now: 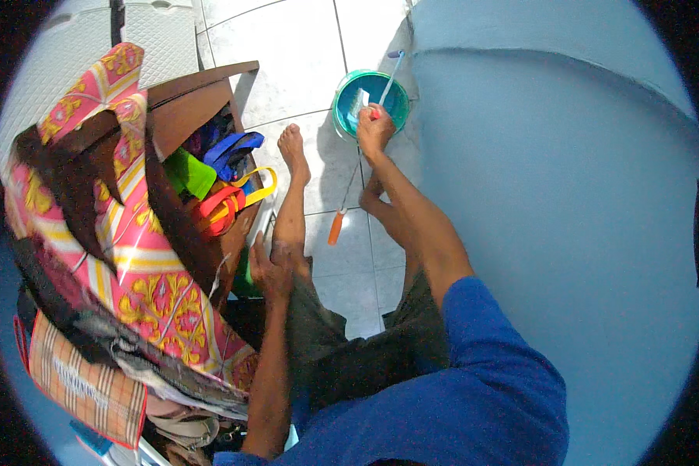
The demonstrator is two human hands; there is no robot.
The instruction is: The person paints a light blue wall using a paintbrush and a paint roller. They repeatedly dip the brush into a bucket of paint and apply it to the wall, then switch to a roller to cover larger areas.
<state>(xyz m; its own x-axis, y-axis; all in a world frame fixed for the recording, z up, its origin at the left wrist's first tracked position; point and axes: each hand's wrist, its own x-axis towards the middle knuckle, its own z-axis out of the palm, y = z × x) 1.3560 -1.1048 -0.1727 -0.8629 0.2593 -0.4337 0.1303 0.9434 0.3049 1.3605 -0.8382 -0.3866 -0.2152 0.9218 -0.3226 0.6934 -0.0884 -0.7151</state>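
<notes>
A green bucket (339, 116) with blue liquid, apparently paint, inside stands on the tiled floor. Over its near rim, my right hand (375, 130) is closed round the red handle of what looks like a paintbrush (357, 102), its pale, blue-smeared head low in the bucket. A pale blue rod (391, 78) with a darker blue end leans out past the far rim. From the near side a thin metal rod runs down to an orange handle (336, 227). My left hand (270, 270) rests on my left knee, fingers extended, holding nothing.
A light blue wall (559, 202) rises close on my right. To my left, a brown wooden cabinet (198, 89) holds colourful bags, with pink patterned cloth (159, 303) draped beside it. A checked bag (85, 373) lies lower left. My bare feet flank the bucket's near side.
</notes>
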